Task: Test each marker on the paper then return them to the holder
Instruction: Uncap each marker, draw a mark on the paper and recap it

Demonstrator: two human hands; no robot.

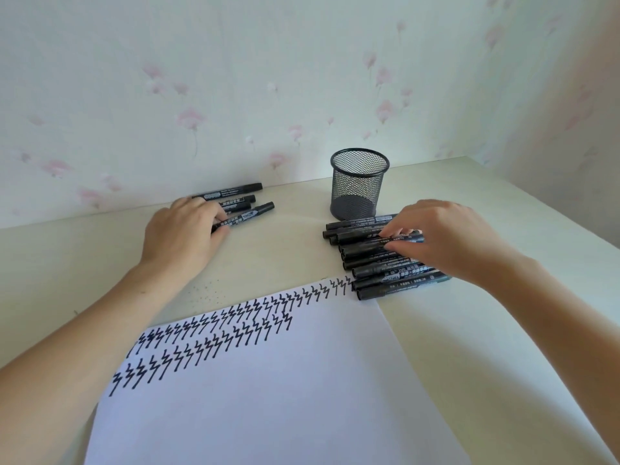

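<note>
A white paper [268,391] lies on the table, with three rows of black zigzag marks along its far edge. A black mesh holder [358,187] stands upright at the back and looks empty. My left hand [183,238] grips one black marker [250,214] beside three more markers [235,193] lying by the wall. My right hand [446,241] reaches into a pile of several black markers [372,263] to the right of the paper, its fingertips pinching one marker [402,239] near the top of the pile.
The cream table [503,330] meets a flowered wall [235,95] at the back and right. Small dark ink specks [204,293] dot the table just beyond the paper's far edge.
</note>
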